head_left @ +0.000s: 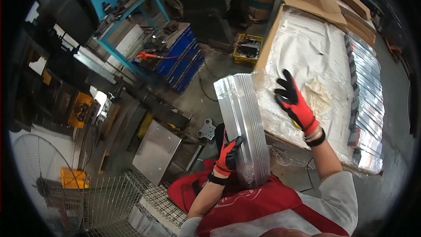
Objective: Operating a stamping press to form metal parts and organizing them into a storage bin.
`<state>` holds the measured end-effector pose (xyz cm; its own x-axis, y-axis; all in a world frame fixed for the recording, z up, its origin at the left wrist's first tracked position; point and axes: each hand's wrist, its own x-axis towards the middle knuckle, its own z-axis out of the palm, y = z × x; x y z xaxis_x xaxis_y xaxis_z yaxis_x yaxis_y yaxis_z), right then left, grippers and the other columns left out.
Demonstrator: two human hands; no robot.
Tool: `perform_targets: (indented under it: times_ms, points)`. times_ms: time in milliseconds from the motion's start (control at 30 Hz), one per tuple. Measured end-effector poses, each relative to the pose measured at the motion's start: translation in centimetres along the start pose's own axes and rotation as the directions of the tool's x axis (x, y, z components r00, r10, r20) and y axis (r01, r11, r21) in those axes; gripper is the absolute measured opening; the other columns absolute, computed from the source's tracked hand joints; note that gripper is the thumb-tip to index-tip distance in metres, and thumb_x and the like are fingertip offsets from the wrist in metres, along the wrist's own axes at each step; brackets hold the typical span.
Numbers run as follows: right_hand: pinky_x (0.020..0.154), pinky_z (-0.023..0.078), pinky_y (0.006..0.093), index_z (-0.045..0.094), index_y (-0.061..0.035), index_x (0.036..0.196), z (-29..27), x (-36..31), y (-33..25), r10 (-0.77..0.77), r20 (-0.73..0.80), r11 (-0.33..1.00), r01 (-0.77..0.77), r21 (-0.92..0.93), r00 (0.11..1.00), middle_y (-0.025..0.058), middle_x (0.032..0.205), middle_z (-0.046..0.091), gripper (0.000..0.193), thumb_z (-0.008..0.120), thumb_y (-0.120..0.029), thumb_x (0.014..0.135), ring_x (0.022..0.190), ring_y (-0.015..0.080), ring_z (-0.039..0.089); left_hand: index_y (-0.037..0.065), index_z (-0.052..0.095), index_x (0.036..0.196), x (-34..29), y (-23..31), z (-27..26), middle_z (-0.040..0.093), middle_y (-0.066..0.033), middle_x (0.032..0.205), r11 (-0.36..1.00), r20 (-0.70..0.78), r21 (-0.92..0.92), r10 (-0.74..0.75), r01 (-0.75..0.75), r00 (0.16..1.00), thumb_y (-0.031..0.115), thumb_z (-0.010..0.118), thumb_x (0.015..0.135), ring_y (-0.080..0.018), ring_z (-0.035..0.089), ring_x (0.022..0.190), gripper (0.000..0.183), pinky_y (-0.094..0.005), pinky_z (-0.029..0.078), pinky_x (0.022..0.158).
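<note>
My left hand (227,156), in a red and black glove, is closed on the left edge of a stack of long, shiny metal channels (240,114). Nested together, they stand tilted against my red apron (267,197). My right hand (299,105), gloved the same way, is raised with its fingers spread and nothing in it. It hovers over the white wrapped top (302,35) of a large carton. A crumpled cream cloth (319,96) lies on that surface beside my right hand. More shiny metal channels (367,101) lie in a row along its right edge.
Blue drawers (182,61) and a teal-framed bench (125,50) stand at the far left. Beyond the stack sits a yellow crate (248,47) on the floor. A wire basket (114,202) and a fan (41,180) are at the lower left, near a metal plate (157,151). Cardboard flaps (313,6) rise behind the carton.
</note>
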<state>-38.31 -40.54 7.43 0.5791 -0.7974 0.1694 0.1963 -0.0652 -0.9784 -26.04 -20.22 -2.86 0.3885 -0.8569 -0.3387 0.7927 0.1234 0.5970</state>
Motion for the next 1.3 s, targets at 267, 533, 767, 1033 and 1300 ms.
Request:
perform_targets:
  times_ms: [267,533,767,1033,1300]
  points:
    - [0.049,0.044,0.0227,0.058,-0.0054,0.087,-0.1,6.0,8.3,0.284,0.057,0.94,-0.29,0.178,0.957,0.0022,0.071,0.056,0.014,0.055,-0.016,0.079,0.059,0.0095,0.054,0.005,0.058,0.088,-1.2,0.5,2.2,0.057,-0.0003,0.081,0.996,0.15,0.089,-0.003,-0.01,0.989,0.021,0.047,0.085,-0.0093,0.052,0.075,0.019,-0.0239,0.041,0.068]
    - [0.054,0.045,0.0284,0.061,-0.0047,0.082,-0.9,8.2,24.1,0.173,0.017,0.969,-0.173,0.177,0.985,0.0055,0.066,0.059,0.019,0.052,-0.02,0.077,0.058,0.0127,0.055,0.001,0.058,0.089,-0.5,-1.7,-1.0,0.058,-0.0011,0.082,0.957,0.214,0.247,0.099,-0.152,0.972,0.017,0.044,0.087,-0.009,0.052,0.079,0.021,-0.0248,0.04,0.072]
    - [0.052,0.044,0.0226,0.059,-0.0014,0.089,-0.9,4.5,8.6,0.142,-0.046,0.978,-0.133,0.163,0.989,0.004,0.072,0.059,0.017,0.051,-0.013,0.079,0.061,0.0124,0.056,0.004,0.045,0.117,-0.5,1.9,-2.1,0.053,-0.0085,0.108,0.958,0.333,-0.266,0.197,-0.109,0.922,0.024,0.045,0.085,-0.0195,0.053,0.095,0.038,-0.0342,0.04,0.086]
    - [0.062,0.045,0.0224,0.052,0.0018,0.103,1.5,-2.6,-1.3,0.082,0.204,0.993,-0.098,0.066,0.975,0.0081,0.091,0.058,0.028,0.05,-0.013,0.079,0.075,0.0142,0.057,0.004,0.045,0.115,-1.3,7.2,0.1,0.051,-0.0098,0.111,0.869,-0.014,-0.275,0.423,-0.41,0.906,0.029,0.047,0.084,-0.0217,0.049,0.103,0.04,-0.0358,0.039,0.089]
    - [0.069,0.044,0.0249,0.05,0.0027,0.104,3.5,-4.1,1.0,0.137,0.29,0.988,-0.108,-0.114,0.947,0.0086,0.095,0.057,0.026,0.049,-0.009,0.081,0.081,0.013,0.055,0.005,0.05,0.109,-2.0,6.4,-0.6,0.054,-0.008,0.107,0.814,-0.067,-0.191,0.547,-0.549,0.835,0.031,0.047,0.083,-0.0216,0.051,0.098,0.037,-0.0355,0.038,0.088]
